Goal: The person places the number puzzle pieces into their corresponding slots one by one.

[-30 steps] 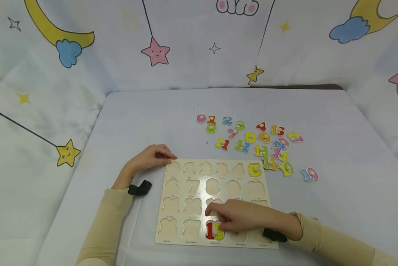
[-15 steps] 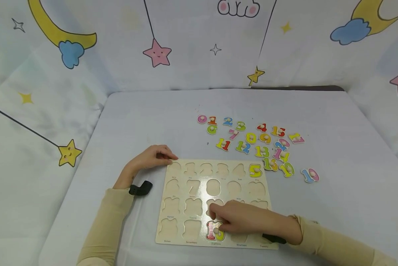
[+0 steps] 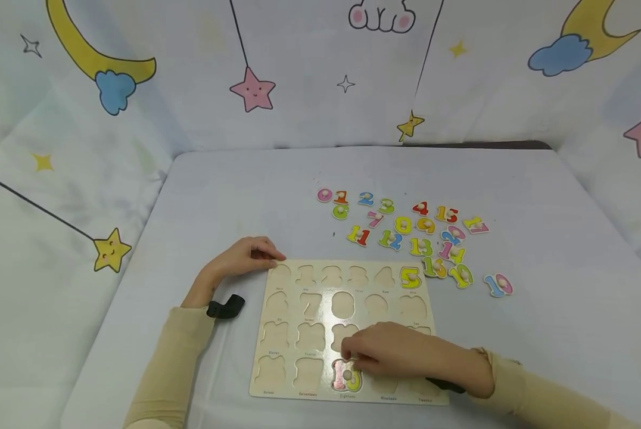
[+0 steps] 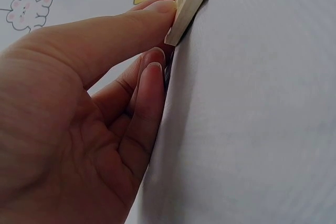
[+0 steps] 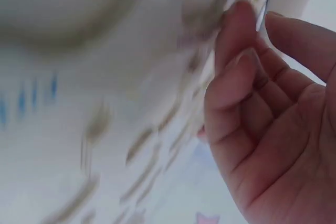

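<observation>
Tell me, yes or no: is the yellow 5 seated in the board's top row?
Yes: the yellow 5 sits in the rightmost recess of the top row of the wooden board, beside empty cutouts.

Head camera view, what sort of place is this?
Probably a children's play or learning corner, perhaps staged. A wooden number puzzle board lies on a cloth-covered table with loose coloured number pieces beside it, and a cartoon backdrop of stars, moons and clouds hangs around the table.
</observation>
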Demonstrator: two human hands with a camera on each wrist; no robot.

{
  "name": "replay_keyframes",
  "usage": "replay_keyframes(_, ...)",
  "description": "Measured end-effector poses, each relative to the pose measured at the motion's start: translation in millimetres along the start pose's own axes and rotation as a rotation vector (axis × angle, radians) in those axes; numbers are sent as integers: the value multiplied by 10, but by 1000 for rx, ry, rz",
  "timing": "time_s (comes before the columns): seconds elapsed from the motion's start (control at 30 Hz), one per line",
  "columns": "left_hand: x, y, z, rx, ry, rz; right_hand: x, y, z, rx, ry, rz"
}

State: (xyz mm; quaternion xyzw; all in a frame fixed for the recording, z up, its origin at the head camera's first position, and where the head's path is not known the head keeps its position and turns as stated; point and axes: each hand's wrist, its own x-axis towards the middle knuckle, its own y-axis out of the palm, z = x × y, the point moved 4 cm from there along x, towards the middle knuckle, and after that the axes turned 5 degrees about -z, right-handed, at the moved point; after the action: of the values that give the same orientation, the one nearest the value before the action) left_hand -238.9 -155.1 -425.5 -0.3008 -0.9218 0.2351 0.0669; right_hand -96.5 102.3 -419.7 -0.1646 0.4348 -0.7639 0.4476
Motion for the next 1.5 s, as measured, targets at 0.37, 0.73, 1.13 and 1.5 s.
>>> replay_keyframes(0.37, 44, 34, 37, 4, 39, 16, -35, -461, -361, -235, 140, -307)
replay_keyframes(0.73, 91, 56, 26, 12, 33, 23, -39, -463, -576, -415, 177, -343)
replay_keyframes(1.13, 37, 61, 205, 34, 41, 10, -57, -495, -685, -354, 188, -339)
replay_keyframes(1.5, 24, 30, 362, 36, 67, 2, -494, -943, -1186, -187, 484, -413)
